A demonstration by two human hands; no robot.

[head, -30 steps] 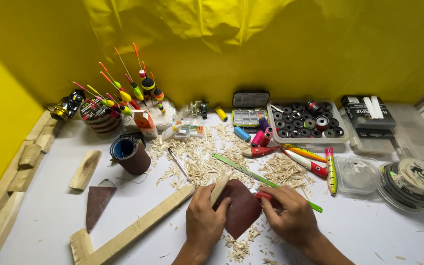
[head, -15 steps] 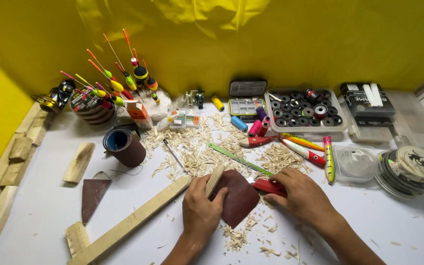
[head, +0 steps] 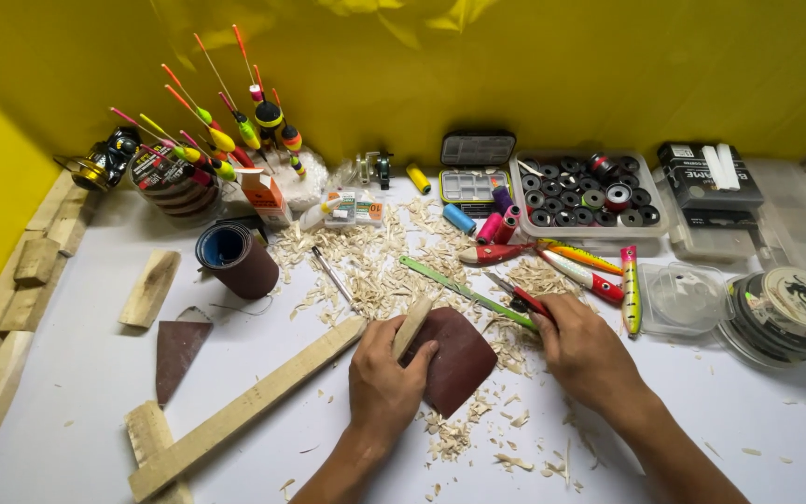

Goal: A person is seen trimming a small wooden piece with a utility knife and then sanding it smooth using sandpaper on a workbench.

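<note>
On a white worktable (head: 95, 392) backed by yellow sheeting, two bare hands work amid wood shavings (head: 375, 271).

Near the table's front edge, the left hand (head: 384, 387) is closed around a small carved wooden blank (head: 412, 327), thumb and fingers pinching it against a sheet of dark red-brown sandpaper (head: 459, 359) that lies flat under and beside it. Just to the right, the right hand (head: 585, 350) is curled shut on a red-handled utility knife (head: 515, 294), whose blade end points up and left, resting by a green ruler (head: 464, 292) that lies slantwise across the shavings. A long wooden batten (head: 244, 411) runs diagonally to the left of the left hand. Painted fishing lures (head: 590, 275) lie beyond the right hand, in front of a clear tray of thread bobbins (head: 590, 196). Fishing floats (head: 226, 140) stand at the back left, and a sandpaper roll (head: 235, 261) sits below them.
</note>
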